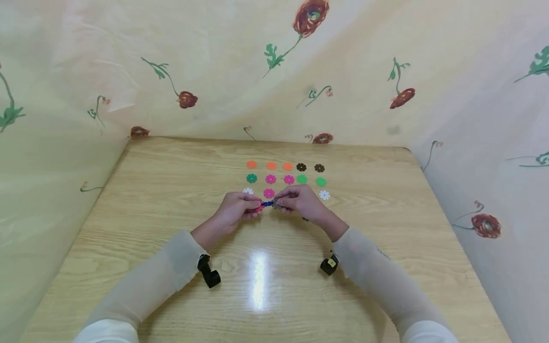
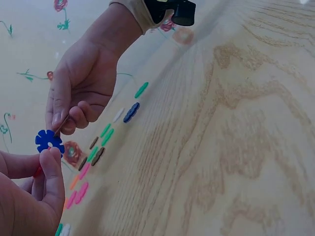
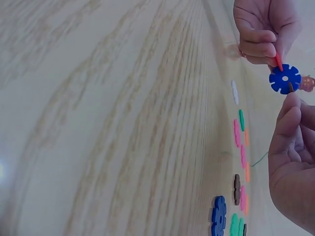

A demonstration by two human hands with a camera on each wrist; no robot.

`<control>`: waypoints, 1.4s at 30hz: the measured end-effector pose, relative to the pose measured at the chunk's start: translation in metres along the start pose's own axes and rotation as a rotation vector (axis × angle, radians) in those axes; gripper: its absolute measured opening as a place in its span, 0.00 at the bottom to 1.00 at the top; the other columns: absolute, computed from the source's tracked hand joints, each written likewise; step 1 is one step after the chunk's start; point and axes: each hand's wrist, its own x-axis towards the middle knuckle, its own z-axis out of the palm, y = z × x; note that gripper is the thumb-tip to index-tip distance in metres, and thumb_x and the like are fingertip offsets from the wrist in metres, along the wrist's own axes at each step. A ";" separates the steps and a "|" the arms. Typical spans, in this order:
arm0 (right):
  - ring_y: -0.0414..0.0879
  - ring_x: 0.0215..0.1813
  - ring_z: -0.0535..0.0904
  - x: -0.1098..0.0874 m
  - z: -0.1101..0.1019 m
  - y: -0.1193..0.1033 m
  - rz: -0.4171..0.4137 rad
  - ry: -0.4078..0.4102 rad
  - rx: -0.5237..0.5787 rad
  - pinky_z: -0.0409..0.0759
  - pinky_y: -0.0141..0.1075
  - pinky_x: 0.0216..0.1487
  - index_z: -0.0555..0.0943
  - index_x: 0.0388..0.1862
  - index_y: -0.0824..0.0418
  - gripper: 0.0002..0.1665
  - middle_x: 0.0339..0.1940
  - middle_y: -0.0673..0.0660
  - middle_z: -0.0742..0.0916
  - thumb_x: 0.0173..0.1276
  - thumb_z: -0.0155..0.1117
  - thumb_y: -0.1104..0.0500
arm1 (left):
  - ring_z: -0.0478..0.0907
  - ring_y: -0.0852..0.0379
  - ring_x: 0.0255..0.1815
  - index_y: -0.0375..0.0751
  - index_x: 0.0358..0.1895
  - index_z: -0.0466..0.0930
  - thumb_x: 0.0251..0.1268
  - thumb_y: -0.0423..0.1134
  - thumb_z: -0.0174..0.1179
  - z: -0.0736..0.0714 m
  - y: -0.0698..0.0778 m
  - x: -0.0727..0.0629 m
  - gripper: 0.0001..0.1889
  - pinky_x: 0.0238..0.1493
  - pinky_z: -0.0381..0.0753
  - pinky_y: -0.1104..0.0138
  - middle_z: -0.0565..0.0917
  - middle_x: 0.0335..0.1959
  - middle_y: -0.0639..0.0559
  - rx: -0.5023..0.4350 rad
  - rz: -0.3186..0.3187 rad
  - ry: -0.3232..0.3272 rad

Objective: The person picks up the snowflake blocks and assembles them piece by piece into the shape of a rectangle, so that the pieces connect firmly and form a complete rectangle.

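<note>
Blue disc (image 3: 285,73), one, raised off the tabletop (image 1: 214,305)

I log it between grips, near both: right of the left grip (image 1: 236,206), left of the right grip (image 1: 301,200), edge running left-right. Left: pinching a red disc (image 3: 279,61) at its rim. Right: pinching a brown disc (image 1: 275,203), likewise.

- Head: looks forward and down from above the tabletop (image 1: 291,286); widest, farthest; left hand (image 1: 233,209) and right hand (image 1: 302,202) sit near frame centre.
- Left wrist: close in, rolled, facing across the wood; left hand lower left, right hand upper left.
- Right wrist: close too, also rolled; left hand upper right, right hand lower right.
- Wrist views share both hands plus blue disc (image 2: 45,140).
</note>
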 end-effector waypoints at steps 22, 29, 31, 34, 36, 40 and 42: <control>0.46 0.31 0.84 0.002 0.000 0.002 0.010 0.051 0.032 0.87 0.38 0.36 0.86 0.48 0.72 0.10 0.36 0.62 0.89 0.71 0.65 0.69 | 0.86 0.55 0.31 0.23 0.47 0.83 0.67 0.23 0.62 0.010 -0.008 0.000 0.08 0.40 0.88 0.64 0.87 0.35 0.39 -0.058 0.017 0.078; 0.48 0.34 0.83 0.004 -0.002 0.004 0.001 0.054 0.037 0.87 0.42 0.40 0.84 0.52 0.73 0.13 0.37 0.62 0.88 0.74 0.63 0.66 | 0.87 0.52 0.31 0.24 0.45 0.81 0.68 0.24 0.62 0.015 -0.016 -0.006 0.06 0.40 0.88 0.61 0.88 0.34 0.38 -0.064 -0.035 -0.019; 0.49 0.34 0.83 0.005 -0.002 0.004 0.006 0.058 0.045 0.87 0.42 0.39 0.83 0.52 0.73 0.13 0.36 0.61 0.88 0.74 0.63 0.65 | 0.88 0.52 0.31 0.25 0.45 0.80 0.68 0.25 0.62 0.017 -0.017 -0.009 0.07 0.40 0.88 0.61 0.88 0.35 0.37 -0.045 -0.049 -0.046; 0.48 0.33 0.82 0.005 -0.002 0.004 0.013 0.069 0.057 0.87 0.39 0.38 0.83 0.51 0.73 0.12 0.36 0.61 0.88 0.74 0.64 0.65 | 0.88 0.52 0.30 0.25 0.47 0.80 0.69 0.26 0.62 0.020 -0.020 -0.012 0.08 0.39 0.88 0.61 0.88 0.36 0.36 -0.016 -0.051 -0.073; 0.46 0.32 0.82 0.005 -0.002 0.004 0.018 0.068 0.064 0.86 0.36 0.37 0.83 0.50 0.72 0.12 0.35 0.60 0.88 0.73 0.64 0.65 | 0.88 0.53 0.29 0.25 0.47 0.80 0.69 0.27 0.62 0.021 -0.020 -0.014 0.09 0.39 0.88 0.62 0.88 0.36 0.37 0.003 -0.048 -0.083; 0.45 0.32 0.81 0.004 -0.002 0.003 0.040 0.054 0.097 0.85 0.34 0.36 0.84 0.49 0.72 0.11 0.34 0.59 0.87 0.73 0.63 0.66 | 0.87 0.53 0.29 0.24 0.46 0.82 0.70 0.30 0.62 0.020 -0.022 -0.018 0.09 0.37 0.88 0.61 0.88 0.34 0.38 0.075 -0.041 -0.115; 0.45 0.32 0.81 0.003 -0.002 0.003 0.052 0.049 0.116 0.85 0.33 0.36 0.84 0.49 0.72 0.11 0.34 0.59 0.87 0.74 0.62 0.67 | 0.87 0.52 0.29 0.25 0.46 0.84 0.72 0.33 0.61 0.019 -0.021 -0.020 0.11 0.36 0.88 0.61 0.88 0.33 0.39 0.135 -0.050 -0.130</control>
